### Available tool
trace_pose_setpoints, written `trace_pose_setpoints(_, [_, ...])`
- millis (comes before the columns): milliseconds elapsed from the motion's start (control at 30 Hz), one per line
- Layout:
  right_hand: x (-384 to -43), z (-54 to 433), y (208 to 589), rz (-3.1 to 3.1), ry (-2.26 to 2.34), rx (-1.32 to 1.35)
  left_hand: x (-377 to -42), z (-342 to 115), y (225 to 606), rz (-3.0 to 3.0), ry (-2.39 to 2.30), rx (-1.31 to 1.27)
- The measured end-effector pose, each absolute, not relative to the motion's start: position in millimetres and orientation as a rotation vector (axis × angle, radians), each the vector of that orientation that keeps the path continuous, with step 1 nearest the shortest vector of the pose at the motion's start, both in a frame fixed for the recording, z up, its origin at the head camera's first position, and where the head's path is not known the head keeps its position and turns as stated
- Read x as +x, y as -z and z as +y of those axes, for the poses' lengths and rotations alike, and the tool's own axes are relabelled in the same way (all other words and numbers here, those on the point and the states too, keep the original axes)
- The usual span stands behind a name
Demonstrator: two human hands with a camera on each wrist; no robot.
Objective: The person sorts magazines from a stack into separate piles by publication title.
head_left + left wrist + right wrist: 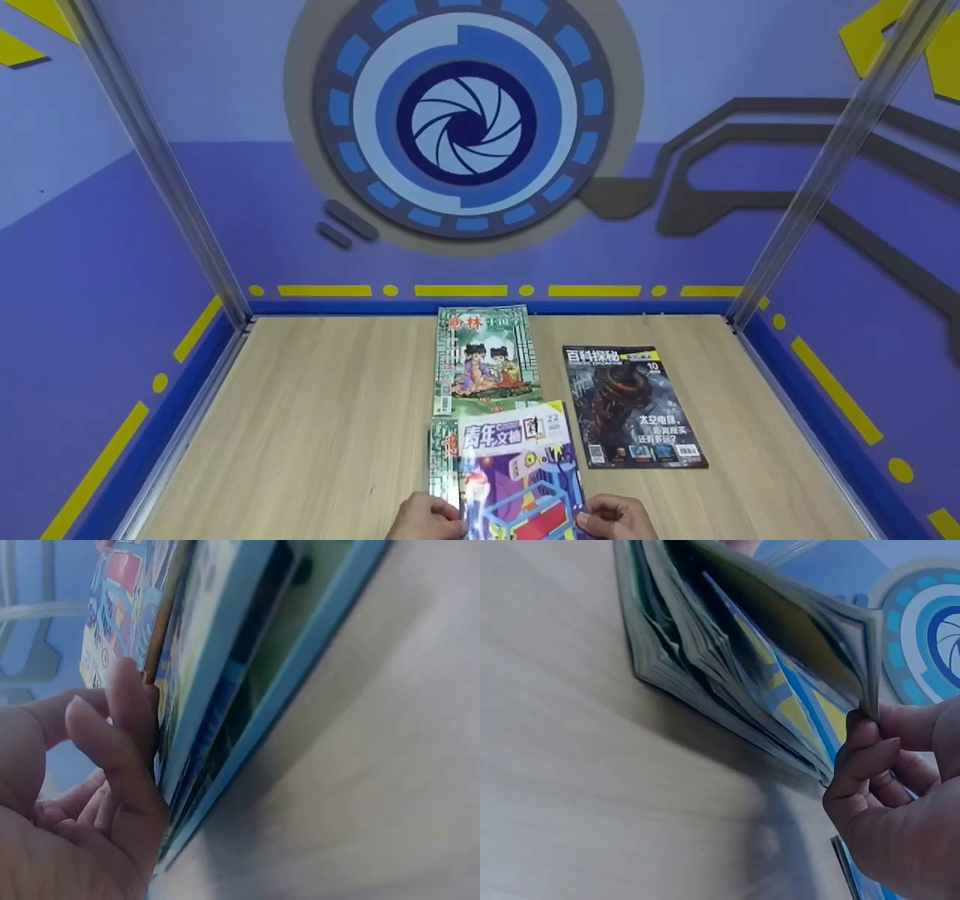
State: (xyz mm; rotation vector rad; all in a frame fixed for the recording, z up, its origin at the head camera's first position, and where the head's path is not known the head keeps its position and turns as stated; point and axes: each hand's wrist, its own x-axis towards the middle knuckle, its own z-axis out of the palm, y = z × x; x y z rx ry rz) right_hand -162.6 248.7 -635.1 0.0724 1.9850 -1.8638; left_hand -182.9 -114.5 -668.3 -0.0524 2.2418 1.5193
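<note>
Purple-and-blue graphic walls (247, 195) are enclosing the wood-grain tabletop (330, 420) I'm viewing remotely. On my feeds, the left hand (427, 517) and right hand (619, 519) are pinching opposite side edges of a Youth Digest magazine (517, 480), which is hanging tilted above a magazine pile (656, 664). I'm judging it light, floppy and slick, its pages likely to fan, so I'm favouring a pinch through its full thickness at both edges. Its glossy cover is showing purple artwork, a blue-framed red box and a yellow corner.
</note>
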Motion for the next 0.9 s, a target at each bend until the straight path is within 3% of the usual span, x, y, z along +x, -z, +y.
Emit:
trace_pose_setpoints(233, [-163,246,634,1.967,1.852,0.070,-195,-130,716,1.997,-1.597,-0.086])
trace_pose_setpoints(467, [-165,237,626,1.918,1.861,0.131,-195,-138,724,1.961,-1.634,-0.052])
trace_pose_setpoints(533, [-168,231,622,1.871,1.888,0.156,-191,-140,712,1.959,-1.663,-0.048])
trace_pose_setpoints(767, [-180,208,614,1.760,2.021,0.161,-167,-137,612,2.014,-1.693,-0.235])
trace_pose_setpoints(900, [-189,191,612,1.876,2.014,0.084,-166,-149,606,2.116,-1.727,-0.240])
